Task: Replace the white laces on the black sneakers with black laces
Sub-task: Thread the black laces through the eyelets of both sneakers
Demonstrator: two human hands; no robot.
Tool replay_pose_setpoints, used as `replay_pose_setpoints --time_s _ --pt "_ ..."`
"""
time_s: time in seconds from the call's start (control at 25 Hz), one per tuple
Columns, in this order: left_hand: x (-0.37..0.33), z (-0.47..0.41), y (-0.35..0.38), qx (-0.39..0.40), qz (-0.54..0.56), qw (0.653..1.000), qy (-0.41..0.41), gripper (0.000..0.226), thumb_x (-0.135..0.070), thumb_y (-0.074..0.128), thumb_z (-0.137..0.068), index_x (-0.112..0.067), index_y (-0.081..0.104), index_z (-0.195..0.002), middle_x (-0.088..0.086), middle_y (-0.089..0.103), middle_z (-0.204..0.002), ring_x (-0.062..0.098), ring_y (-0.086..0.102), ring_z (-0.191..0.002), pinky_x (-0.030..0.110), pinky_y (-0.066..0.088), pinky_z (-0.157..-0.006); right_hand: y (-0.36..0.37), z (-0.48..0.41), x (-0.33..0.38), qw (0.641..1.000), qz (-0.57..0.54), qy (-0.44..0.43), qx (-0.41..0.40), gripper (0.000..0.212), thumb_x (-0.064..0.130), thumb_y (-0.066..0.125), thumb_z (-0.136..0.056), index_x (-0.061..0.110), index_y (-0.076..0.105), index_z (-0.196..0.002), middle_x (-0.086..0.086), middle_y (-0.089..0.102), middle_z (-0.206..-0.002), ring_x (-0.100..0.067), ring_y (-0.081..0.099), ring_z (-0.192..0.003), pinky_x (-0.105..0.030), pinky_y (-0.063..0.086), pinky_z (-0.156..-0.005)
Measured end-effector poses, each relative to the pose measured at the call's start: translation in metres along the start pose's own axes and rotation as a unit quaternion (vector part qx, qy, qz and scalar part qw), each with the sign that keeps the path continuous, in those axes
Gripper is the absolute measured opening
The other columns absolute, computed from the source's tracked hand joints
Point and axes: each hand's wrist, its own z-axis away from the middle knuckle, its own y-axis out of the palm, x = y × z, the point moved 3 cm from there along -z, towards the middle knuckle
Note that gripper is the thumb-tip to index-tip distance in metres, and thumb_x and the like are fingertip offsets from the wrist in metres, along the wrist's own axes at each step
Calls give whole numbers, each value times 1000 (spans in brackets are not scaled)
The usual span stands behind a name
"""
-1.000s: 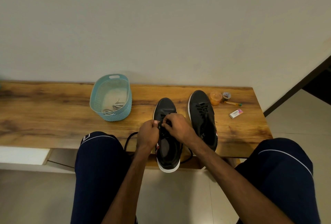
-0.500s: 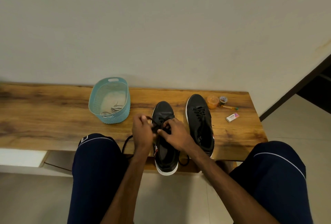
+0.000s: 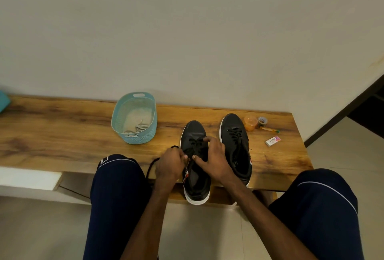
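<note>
The left hand [image 3: 169, 163] has its fingers clamped on a black lace [image 3: 152, 166] at the near sneaker [image 3: 195, 162]'s left side; the lace loops down off the tabletop [image 3: 62, 141] edge. The right hand [image 3: 215, 161] lies on the sneaker's lacing, fingers spread apart and pressing. This sneaker's heel overhangs the front edge. Just right of the right fingers stands the second sneaker [image 3: 235, 145], already laced black. Far-left of the left fingers a blue basket [image 3: 135, 118] holds white laces [image 3: 138, 127]; bare wood lies between.
</note>
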Motion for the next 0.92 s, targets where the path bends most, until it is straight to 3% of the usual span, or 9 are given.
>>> replay_pose_setpoints --time_s 0.12,0.28,0.32,0.36,0.4,0.44,0.52,0.64,0.92 --pt "-6 -3 -23 -67 249 966 26 25 -26 45 -104 -15 65 -93 8 62 -105 23 60 -92 35 49 -76 0 -1 -3 1000 -4 15 -5 70 41 76 -81 20 35 -133 -1 37 -135 -15 30 -123 -33 35 -106" --pt "-10 7 -57 -51 747 658 82 29 -23 32 -108 -15 53 -89 3 63 -80 21 64 -74 39 56 -74 2 -1 -7 1000 -17 25 -2 74 43 77 -79 23 32 -134 2 35 -137 -13 28 -124 -32 34 -108" --pt "-7 8 -64 -46 790 605 86 29 -26 33 -108 -17 51 -88 -1 57 -71 15 57 -61 34 56 -64 2 -1 -7 999 -20 26 -3 75 43 77 -79 23 31 -134 2 34 -137 -13 28 -125 -32 33 -108" --pt "-3 7 -67 -52 793 603 75 29 -30 35 -107 -19 50 -86 -4 50 -65 11 48 -52 27 50 -51 2 -1 -7 999 -24 27 -5 76 43 77 -78 24 30 -134 3 33 -137 -12 28 -125 -31 33 -108" --pt "0 5 -67 -67 747 659 56 30 -34 36 -106 -20 51 -84 -5 47 -62 9 42 -49 22 41 -44 2 -1 -7 999 -28 28 -6 77 43 78 -78 25 29 -134 3 33 -138 -11 27 -125 -31 32 -108" --pt "2 3 -64 -82 632 770 39 32 -36 38 -106 -19 52 -82 -4 47 -63 10 41 -51 23 36 -44 2 -1 -7 999 -30 29 -6 77 42 78 -78 25 29 -135 3 32 -139 -10 27 -125 -30 31 -108" --pt "8 -2 -48 -41 219 975 7 35 -37 41 -104 -16 58 -81 2 55 -72 16 51 -66 30 41 -58 3 -1 -7 999 -29 28 -7 79 42 78 -77 25 28 -136 3 32 -139 -11 27 -126 -30 32 -107" --pt "24 1 -18 145 -124 976 -104 25 -27 48 -101 -9 62 -111 8 61 -103 20 58 -95 32 46 -77 0 0 -6 999 -27 29 -14 80 43 79 -76 27 27 -135 4 32 -137 -6 24 -122 -28 31 -106" --pt "25 -3 -1 119 -203 965 -117 35 -31 59 -95 -11 59 -123 8 60 -123 23 59 -111 36 53 -90 -1 1 -4 999 -28 26 -13 80 42 78 -77 24 27 -136 2 31 -138 -14 26 -128 -30 32 -106"
